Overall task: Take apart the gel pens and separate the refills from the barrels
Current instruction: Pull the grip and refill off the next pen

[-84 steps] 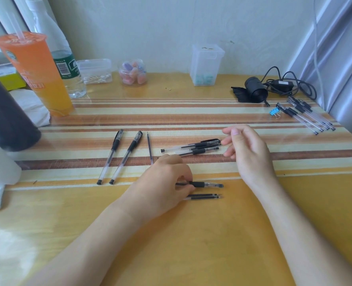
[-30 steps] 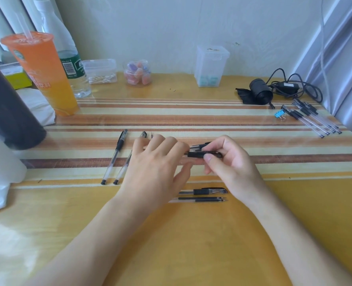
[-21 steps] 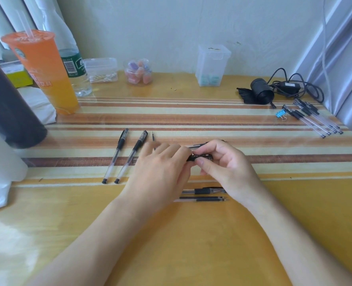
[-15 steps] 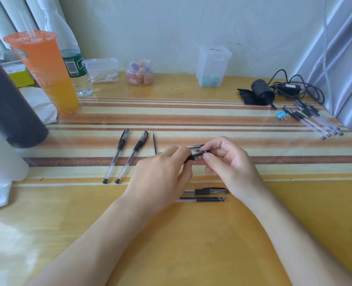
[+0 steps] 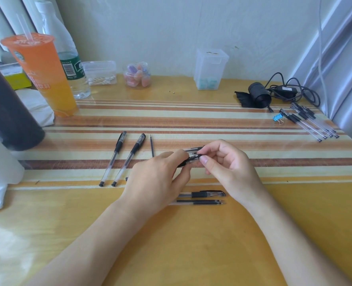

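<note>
Both hands hold one black gel pen (image 5: pixel 192 158) just above the striped mat. My left hand (image 5: pixel 157 180) grips its barrel end, and my right hand (image 5: pixel 226 165) pinches its cap end between thumb and fingers. Another pen (image 5: pixel 193 149) lies on the mat right behind them. Two clear barrels with black grips (image 5: pixel 127 158) lie side by side to the left, with a thin refill (image 5: pixel 152 145) beside them. In front of my hands lie a capped pen (image 5: pixel 204 194) and a thin refill (image 5: pixel 197 202).
An orange drink cup (image 5: pixel 45 73), a water bottle (image 5: pixel 67 58) and a dark cylinder (image 5: pixel 8 108) stand at the left. Small plastic containers (image 5: pixel 210 69) line the back wall. A black cable bundle (image 5: pixel 274 93), a blue binder clip (image 5: pixel 277 117) and several pens (image 5: pixel 311 122) lie at the right.
My right hand picked a pen up from the mat and my left hand left the front pens to join it. Both now hold that pen, fingers shifting at its cap end.
</note>
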